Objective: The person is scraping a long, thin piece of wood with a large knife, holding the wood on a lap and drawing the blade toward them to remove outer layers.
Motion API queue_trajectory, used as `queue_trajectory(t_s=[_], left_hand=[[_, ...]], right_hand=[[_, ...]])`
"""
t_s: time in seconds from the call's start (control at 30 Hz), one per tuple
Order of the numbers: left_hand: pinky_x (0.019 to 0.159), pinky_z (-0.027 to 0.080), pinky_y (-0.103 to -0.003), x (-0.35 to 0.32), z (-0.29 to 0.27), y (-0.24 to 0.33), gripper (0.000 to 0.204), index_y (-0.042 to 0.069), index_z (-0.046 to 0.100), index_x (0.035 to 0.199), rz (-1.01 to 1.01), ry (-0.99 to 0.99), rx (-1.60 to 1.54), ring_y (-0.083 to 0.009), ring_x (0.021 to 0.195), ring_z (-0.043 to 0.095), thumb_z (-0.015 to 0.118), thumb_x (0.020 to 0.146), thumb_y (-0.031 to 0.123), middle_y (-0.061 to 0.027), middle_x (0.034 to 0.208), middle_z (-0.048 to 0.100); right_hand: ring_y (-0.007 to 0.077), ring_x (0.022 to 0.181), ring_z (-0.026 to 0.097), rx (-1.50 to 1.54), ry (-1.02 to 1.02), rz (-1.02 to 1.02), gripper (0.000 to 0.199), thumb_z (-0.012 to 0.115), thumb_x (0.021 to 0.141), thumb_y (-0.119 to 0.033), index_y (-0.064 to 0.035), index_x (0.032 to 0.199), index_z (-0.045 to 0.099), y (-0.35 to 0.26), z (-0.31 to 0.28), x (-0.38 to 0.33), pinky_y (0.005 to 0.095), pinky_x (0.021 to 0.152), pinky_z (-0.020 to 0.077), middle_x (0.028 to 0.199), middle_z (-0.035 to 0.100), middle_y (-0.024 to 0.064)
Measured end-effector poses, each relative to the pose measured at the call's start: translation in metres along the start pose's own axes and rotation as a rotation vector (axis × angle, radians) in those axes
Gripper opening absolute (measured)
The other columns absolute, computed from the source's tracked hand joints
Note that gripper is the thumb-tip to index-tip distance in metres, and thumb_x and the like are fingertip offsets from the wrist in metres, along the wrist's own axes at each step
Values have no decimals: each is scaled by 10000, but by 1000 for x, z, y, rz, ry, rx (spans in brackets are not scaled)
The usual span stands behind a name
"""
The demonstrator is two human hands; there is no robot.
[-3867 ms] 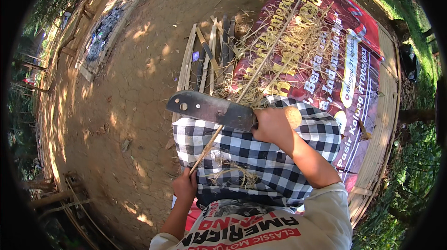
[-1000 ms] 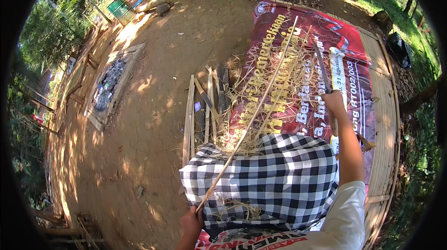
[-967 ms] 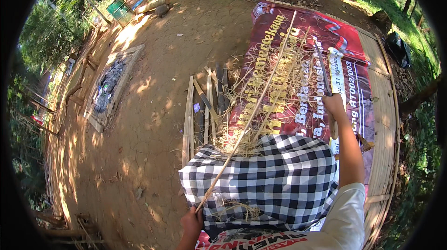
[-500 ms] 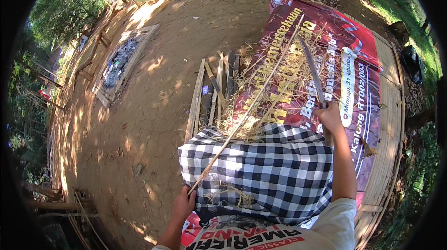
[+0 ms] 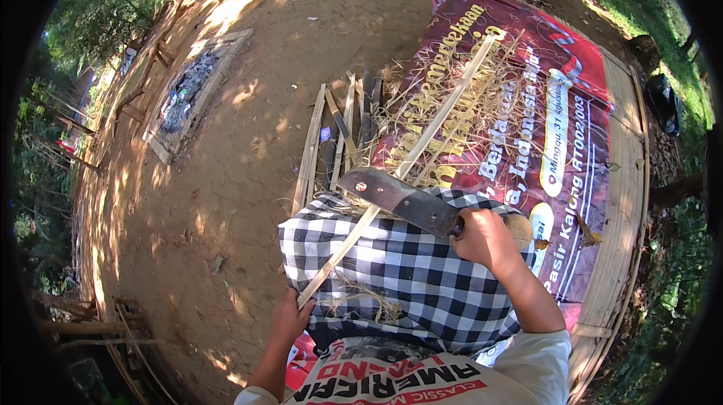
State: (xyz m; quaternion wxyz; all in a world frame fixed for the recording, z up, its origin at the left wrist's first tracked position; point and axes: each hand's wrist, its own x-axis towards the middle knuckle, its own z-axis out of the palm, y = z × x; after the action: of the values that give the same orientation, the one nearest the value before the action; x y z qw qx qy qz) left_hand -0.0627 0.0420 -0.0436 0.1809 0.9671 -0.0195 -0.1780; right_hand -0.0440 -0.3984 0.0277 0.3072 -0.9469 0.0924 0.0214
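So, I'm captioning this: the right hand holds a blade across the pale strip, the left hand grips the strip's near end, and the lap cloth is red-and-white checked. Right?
No: the head view shows the lap cloth is black-and-white checked. The rest stands: right hand holding the blade across the pale strip, left hand gripping its near end.

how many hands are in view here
2: the left hand at lower centre, holding the near end of the pale strip, and the right hand, further right, gripping the cleaver.
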Motion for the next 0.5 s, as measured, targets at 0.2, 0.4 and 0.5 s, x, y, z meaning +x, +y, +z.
queue_trajectory(t_s=[0.2,0.4,0.5], left_hand=[[577,465,-522,-2,11,-10,412,60,524,941,58,107,67,-438,655,620,661,836,434,-214,674,623],[533,468,-495,4,13,-19,438,32,563,746,96,107,-3,-404,588,620,679,816,449,-188,595,603],[535,470,-485,5,16,-20,445,38,563,728,103,132,17,-391,583,619,684,806,460,-173,580,591]], right_hand=[[362,686,651,-150,111,-122,211,719,629,-148,-17,768,626,11,5,0,427,633,531,711,648,182],[341,645,653,-103,186,-148,258,760,611,-132,-3,808,655,26,8,4,404,615,528,695,650,171],[330,637,658,112,93,-9,271,752,636,-129,25,845,673,19,7,2,356,612,523,702,656,186]])
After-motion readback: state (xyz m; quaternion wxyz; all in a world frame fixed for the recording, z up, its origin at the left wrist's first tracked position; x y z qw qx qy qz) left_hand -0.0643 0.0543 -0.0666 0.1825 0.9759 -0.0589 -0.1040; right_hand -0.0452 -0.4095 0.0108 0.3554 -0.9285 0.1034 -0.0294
